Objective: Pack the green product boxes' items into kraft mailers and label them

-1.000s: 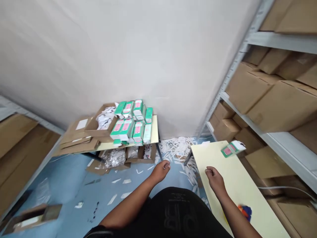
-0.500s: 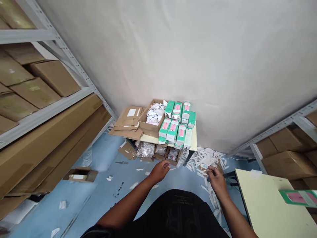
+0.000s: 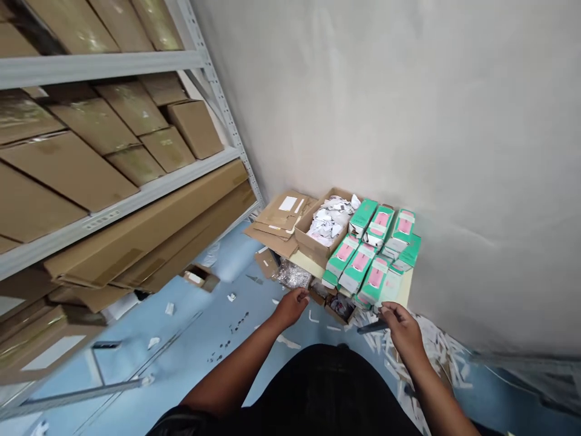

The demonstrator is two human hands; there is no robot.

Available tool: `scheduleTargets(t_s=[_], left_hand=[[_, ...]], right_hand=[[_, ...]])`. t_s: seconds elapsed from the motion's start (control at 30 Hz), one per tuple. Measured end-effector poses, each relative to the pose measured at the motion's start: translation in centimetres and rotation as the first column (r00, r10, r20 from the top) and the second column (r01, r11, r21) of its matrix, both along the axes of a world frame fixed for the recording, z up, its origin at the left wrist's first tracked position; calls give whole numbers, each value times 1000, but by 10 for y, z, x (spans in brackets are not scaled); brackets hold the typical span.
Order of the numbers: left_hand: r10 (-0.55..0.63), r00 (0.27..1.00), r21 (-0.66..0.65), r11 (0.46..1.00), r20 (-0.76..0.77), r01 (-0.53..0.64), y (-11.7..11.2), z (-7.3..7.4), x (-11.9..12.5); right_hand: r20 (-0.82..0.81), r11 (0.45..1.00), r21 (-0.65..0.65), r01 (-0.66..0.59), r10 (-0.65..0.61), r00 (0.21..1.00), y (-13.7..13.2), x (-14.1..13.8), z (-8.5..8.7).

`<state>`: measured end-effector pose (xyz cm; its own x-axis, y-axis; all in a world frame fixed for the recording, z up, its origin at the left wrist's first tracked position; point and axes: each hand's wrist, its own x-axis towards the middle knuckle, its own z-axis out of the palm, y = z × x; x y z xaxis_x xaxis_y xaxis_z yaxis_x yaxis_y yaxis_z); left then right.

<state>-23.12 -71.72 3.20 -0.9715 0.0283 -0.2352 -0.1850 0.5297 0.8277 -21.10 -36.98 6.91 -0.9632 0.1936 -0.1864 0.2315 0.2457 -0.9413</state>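
My left hand [image 3: 291, 304] is held out in front of me with its fingers curled loosely; nothing shows in it. My right hand [image 3: 402, 329] is also curled, its fingertips close together, and I cannot make out anything in it. Both hover above the blue floor, just short of a low pale table [image 3: 405, 284]. On that table lie several green and pink boxes [image 3: 370, 251] in a heap beside an open cardboard box [image 3: 313, 241] full of white paper slips [image 3: 329, 219].
Metal shelving [image 3: 109, 215] with many brown cartons fills the left side. Flattened cardboard [image 3: 276, 218] lies at the table's left end. Open cartons and a plastic bag [image 3: 295, 275] sit under the table. White paper scraps [image 3: 436, 351] litter the floor at right.
The view has swung left: the right shelving and the second pale table have left the picture, and the left shelving has come in. Both hands keep their curled pose in front of me.
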Motion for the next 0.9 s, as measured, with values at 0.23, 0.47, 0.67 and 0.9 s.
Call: scheduleTargets(t_s=[0.23, 0.47, 0.67, 0.9], left_hand=[[339, 940, 10, 941, 28, -339, -40, -3, -63], [418, 908, -142, 900, 26, -411, -136, -9, -134], [388, 921, -304, 879, 12, -367, -245, -22, -240], [241, 969, -432, 881, 58, -193, -321, -51, -344]], right_hand=[[-48, 975, -42, -220, 218, 975, -7, -92, 27], [-71, 974, -71, -215, 210, 975, -49, -128, 50], [-44, 996, -48, -70, 68, 997, -116, -155, 38], [-66, 991, 130, 14, -5, 998, -219, -173, 44]])
